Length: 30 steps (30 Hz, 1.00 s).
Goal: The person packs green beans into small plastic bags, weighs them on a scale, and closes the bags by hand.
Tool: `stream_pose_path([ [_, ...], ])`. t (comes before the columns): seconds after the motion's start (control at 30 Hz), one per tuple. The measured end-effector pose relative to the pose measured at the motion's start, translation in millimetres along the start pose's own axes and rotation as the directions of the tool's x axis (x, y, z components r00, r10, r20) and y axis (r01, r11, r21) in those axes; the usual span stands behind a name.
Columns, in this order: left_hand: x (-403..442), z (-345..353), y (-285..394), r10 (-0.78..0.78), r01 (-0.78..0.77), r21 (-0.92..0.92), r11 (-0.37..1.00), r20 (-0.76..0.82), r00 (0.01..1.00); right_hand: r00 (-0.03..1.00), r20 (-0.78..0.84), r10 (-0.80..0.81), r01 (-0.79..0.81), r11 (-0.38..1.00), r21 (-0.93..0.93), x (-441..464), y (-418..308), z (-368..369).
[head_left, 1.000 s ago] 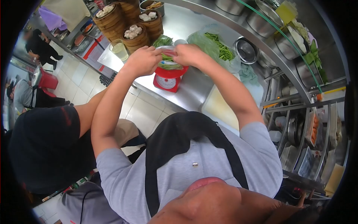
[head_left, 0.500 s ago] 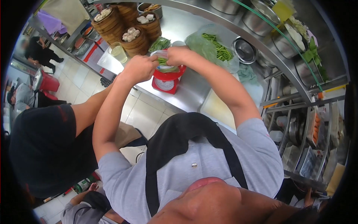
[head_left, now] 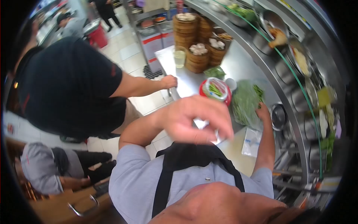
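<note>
The red scale (head_left: 202,90) bears a bag of beans (head_left: 216,89), beyond the left grip (head_left: 201,120), blurred, fingers loosely parted. Right of the scale, loose beans (head_left: 258,90) lie at the right grip (head_left: 263,111); closure cannot be determined.

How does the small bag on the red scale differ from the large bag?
The small bag sits on the red scale; the large bag lies on the metal table. The small bag looks clear with reddish marks, the large bag greenish. The right hand is at the large bag, not the small bag. Both hold green vegetables.
</note>
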<state>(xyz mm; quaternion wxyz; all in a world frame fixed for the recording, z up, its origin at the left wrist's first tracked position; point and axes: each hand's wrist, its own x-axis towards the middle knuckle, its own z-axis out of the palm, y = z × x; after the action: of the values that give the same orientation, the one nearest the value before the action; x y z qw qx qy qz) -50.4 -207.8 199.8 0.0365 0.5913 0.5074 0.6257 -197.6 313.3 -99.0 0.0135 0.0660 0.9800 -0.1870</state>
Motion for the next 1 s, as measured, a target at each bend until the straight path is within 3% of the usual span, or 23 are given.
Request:
stream_pose_path([
  [0.03,7.6,14.9,12.9,0.112,-0.121,-0.285,0.951,-0.046,0.993,0.999,0.013,0.031,-0.031,0.999,-0.016,3.6,-5.9,-1.7],
  [0.07,13.9,24.4,21.4,0.159,-0.175,-0.316,0.933,-0.078,0.984,1.000,0.020,-0.004,0.005,1.000,-0.009,6.3,-18.7,-10.6],
  [0.1,20.2,33.6,29.9,0.205,-0.230,-0.344,0.910,-0.109,0.973,0.991,0.102,0.085,-0.075,0.992,-0.097,4.0,-27.2,-19.6],
  [0.13,22.3,35.3,33.3,0.228,-0.226,-0.436,0.871,-0.049,0.972,0.970,0.164,0.179,-0.147,0.971,-0.190,7.2,-39.2,-26.9],
  [0.17,24.1,37.7,35.1,0.256,-0.212,-0.526,0.824,0.012,0.967,0.974,0.165,0.155,-0.124,0.975,-0.183,13.9,-44.3,-28.7],
  [0.23,24.9,50.5,31.9,0.261,-0.232,-0.521,0.821,-0.018,0.965,0.927,0.235,0.291,-0.223,0.935,-0.277,25.6,-40.8,-30.9],
  [0.33,29.1,66.8,33.8,0.134,-0.178,-0.599,0.781,-0.117,0.984,0.862,0.346,0.371,-0.223,0.890,-0.399,42.0,-28.1,-21.1],
  [0.37,30.7,66.6,31.9,0.145,-0.162,-0.621,0.767,-0.079,0.986,0.860,0.347,0.373,-0.222,0.888,-0.404,44.1,-22.1,-18.4],
  [0.57,37.9,76.6,33.3,0.079,-0.077,-0.643,0.762,-0.026,0.997,0.897,0.266,0.353,-0.204,0.865,-0.458,49.2,-6.8,-12.4],
  [0.73,37.0,74.9,23.3,0.093,-0.053,-0.650,0.758,0.026,0.995,0.906,0.286,0.312,-0.217,0.922,-0.319,54.8,17.0,1.2],
  [0.77,31.7,73.0,23.5,0.030,-0.004,-0.621,0.783,0.030,0.999,0.905,0.289,0.312,-0.217,0.923,-0.318,58.1,22.7,4.1],
  [0.83,17.4,72.0,14.6,-0.033,0.046,-0.593,0.804,0.033,0.999,0.869,0.440,0.226,-0.041,0.920,-0.390,48.0,6.3,-11.5],
  [1.0,-29.4,79.5,-21.1,-0.254,0.133,-0.524,0.841,-0.166,0.953,0.901,0.380,0.207,-0.083,0.944,-0.318,59.1,22.9,11.7],
])
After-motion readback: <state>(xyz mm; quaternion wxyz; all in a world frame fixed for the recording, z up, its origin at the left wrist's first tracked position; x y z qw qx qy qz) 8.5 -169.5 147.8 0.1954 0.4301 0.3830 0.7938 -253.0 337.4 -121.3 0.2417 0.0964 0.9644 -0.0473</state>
